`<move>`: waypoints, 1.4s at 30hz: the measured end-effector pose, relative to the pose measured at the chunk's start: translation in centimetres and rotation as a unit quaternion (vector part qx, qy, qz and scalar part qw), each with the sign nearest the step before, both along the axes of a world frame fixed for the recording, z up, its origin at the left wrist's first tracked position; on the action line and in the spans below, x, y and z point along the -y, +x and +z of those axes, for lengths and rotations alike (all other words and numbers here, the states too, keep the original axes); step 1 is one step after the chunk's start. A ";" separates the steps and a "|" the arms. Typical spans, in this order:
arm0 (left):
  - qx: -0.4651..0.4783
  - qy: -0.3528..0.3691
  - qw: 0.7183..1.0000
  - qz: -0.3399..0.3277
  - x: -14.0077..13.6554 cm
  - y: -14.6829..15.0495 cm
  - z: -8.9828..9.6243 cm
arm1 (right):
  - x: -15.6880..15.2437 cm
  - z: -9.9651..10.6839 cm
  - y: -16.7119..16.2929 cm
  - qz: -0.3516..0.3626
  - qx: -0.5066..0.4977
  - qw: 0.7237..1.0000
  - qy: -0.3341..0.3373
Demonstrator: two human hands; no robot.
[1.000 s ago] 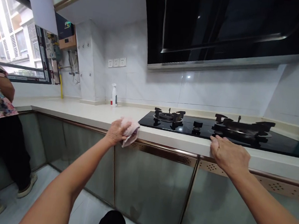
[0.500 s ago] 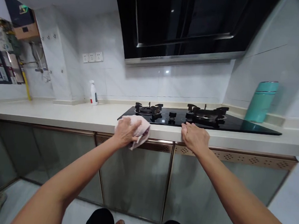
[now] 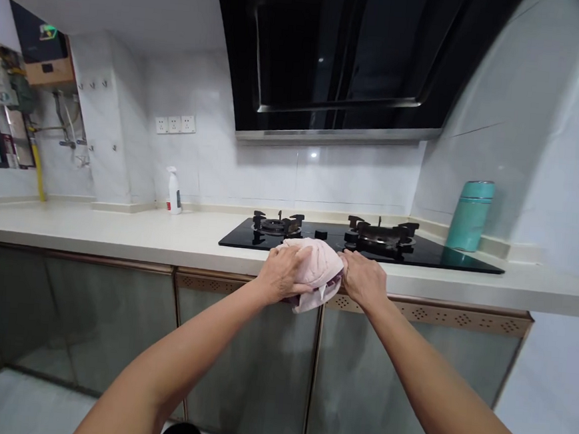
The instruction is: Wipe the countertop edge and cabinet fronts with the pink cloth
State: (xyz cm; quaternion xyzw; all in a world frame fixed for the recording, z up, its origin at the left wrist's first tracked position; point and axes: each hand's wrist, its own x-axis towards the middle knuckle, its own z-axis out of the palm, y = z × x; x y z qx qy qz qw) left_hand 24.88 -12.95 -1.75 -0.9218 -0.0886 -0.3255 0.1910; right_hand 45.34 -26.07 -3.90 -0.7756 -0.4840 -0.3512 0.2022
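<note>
Kitchen: white marble-look wall tiles, cream countertop (image 3: 118,233) running left to right, grey glass-front cabinet doors (image 3: 252,368) below.
Cooktop: black glass two-burner gas hob (image 3: 431,255) set into the countertop, control knob between the burners.
Range hood: black glass unit (image 3: 342,54) at 12 o'clock above the hob.
Cloth: pale pink rag (image 3: 315,269) bunched on the front edge of the countertop, directly in front of the hob; one fold hangs over the edge onto the perforated trim strip.
Left hand: (image 3: 282,273) fingers curled and closed on the cloth from its 9 o'clock side.
Right hand: (image 3: 365,280) at 3 o'clock of the cloth, fingertips touching it, palm down on the counter edge; whether it grips the cloth cannot be told.
Spray bottle: white (image 3: 174,191), upright against the wall at 10 o'clock from the cloth, well apart.
Flask: teal cylindrical container (image 3: 469,214), upright on the ledge at 2 o'clock, just beyond the hob's right end.
Sockets: three white outlets (image 3: 175,124) on the wall above the spray bottle.
</note>
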 end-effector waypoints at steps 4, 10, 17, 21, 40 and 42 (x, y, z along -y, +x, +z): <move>0.005 -0.023 0.999 0.044 -0.7 -0.4 0.1 | -0.1 1.6 0.0 0.031 -0.063 0.996 0.057; -0.008 -0.033 0.998 0.049 -0.2 0.1 0.5 | -1.9 5.7 -4.7 0.178 -0.021 0.984 0.025; 0.050 -0.058 0.996 0.039 -3.9 -4.9 -0.8 | -3.6 6.5 -7.8 0.137 0.002 0.967 -0.213; 0.114 -0.067 0.983 0.130 -5.3 -6.6 -2.3 | -4.3 7.0 -8.4 0.098 -0.009 0.969 -0.225; 0.180 -0.059 0.968 0.167 -4.8 -4.7 -3.0 | 16.7 2.4 15.1 -0.134 -0.023 0.987 -0.084; 0.170 -0.067 0.967 0.175 -4.5 -4.5 -3.0 | 17.6 2.5 16.7 -0.183 -0.043 0.975 -0.120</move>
